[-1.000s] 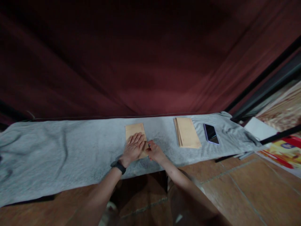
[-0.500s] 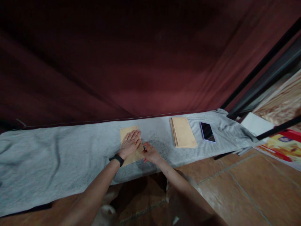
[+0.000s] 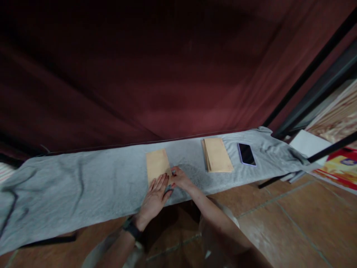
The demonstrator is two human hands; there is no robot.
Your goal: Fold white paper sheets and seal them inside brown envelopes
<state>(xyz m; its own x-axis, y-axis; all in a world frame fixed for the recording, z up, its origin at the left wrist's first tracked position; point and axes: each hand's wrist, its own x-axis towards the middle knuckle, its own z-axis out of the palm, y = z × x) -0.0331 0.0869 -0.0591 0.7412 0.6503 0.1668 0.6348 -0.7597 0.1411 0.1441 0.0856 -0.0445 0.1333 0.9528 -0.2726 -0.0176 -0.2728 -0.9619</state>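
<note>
A brown paper envelope [image 3: 158,162] lies flat on the grey cloth. My left hand [image 3: 156,195], with a dark band on its wrist, rests on the envelope's near end, fingers stretched out flat. At the envelope's right edge, my right hand [image 3: 180,178] has its fingers curled and closed on the paper. A small dark spot shows by its fingertips; I cannot tell whether it is shadow or an object. Farther right is a stack of similar brown envelopes [image 3: 219,154].
A phone [image 3: 247,154] in a purple case lies right of the stack. The grey cloth [image 3: 111,178] covers a long, narrow bench. A dark red curtain [image 3: 178,93] hangs behind it. Black bars [image 3: 309,74] and a red-and-yellow printed box [image 3: 341,167] stand at the right, above tiled floor [image 3: 292,219].
My left hand has slid from the envelope's middle down to its near end, uncovering the upper part. My right hand stays at the right edge. The view has shifted slightly.
</note>
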